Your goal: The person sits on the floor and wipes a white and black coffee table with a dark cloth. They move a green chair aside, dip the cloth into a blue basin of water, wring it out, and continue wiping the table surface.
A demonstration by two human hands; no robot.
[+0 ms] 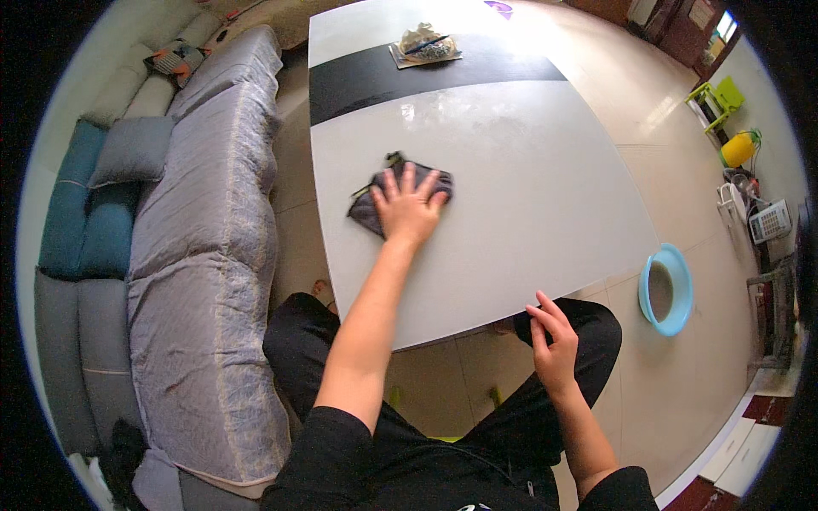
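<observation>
A living room with a tiled floor holds a low white table [528, 204] crossed by a black band. On the table's near half, the left hand [407, 209] presses flat, fingers spread, on a dark grey cloth [368, 209]. The right hand [554, 336] rests loosely curled at the table's near edge, holding nothing. A blue basin [677, 319] sits on the floor right of the table; a covered sofa [204, 255] runs along its left.
</observation>
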